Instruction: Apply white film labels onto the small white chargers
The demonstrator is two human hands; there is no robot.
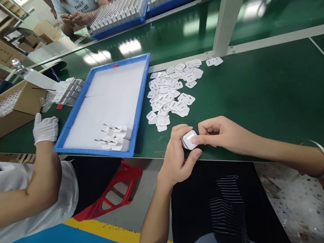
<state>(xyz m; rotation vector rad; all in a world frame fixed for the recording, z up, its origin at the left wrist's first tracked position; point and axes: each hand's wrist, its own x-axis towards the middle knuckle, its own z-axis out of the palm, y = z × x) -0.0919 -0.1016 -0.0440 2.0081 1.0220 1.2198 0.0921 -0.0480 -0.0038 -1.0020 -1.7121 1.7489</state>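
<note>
My left hand (177, 160) grips a small white plug adapter (188, 139) at the near edge of the green table. My right hand (221, 132) pinches the adapter's top face with its fingertips; a metal bangle circles that wrist. Just beyond my hands lies a heap of small white stickers (173, 92) on the green surface. To the left stands a blue tray (137, 117) lined in white, with a few finished white adapters (115, 137) lying prongs-out in its near corner.
A co-worker's gloved hand (45, 129) rests left of the tray, near a cardboard box (18, 106). Another person sits across the table by blue trays of upright adapters (119, 11). A grey metal post (226, 12) rises behind the stickers. A red stool (114, 190) stands below.
</note>
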